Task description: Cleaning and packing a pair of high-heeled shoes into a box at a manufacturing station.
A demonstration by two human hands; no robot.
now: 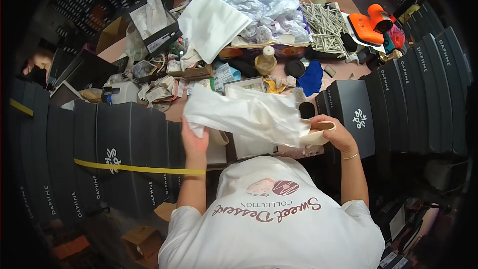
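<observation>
A limp white cloth-like bag (244, 112) stretches between my two hands above the near part of the table. My left hand (194, 137) grips its left end, with the fingers partly hidden behind the fabric. On the other side, my right hand (338, 132) is closed around a cream-coloured shoe (316, 136). The shoe's far end is hidden at the bag's right end; I cannot tell how far inside it lies. Beneath the bag, a second cream piece, seemingly another shoe (218, 138), shows beside my left wrist, next to white paper (249, 147).
Dark shoe boxes (132, 144) stand in rows on the left, and more boxes (351, 114) on the right. A yellow strap (139, 167) crosses by my left forearm. Farther back are white sheets (211, 25), crumpled plastic bags (264, 12), paper sticks (323, 27) and an orange tool (368, 25).
</observation>
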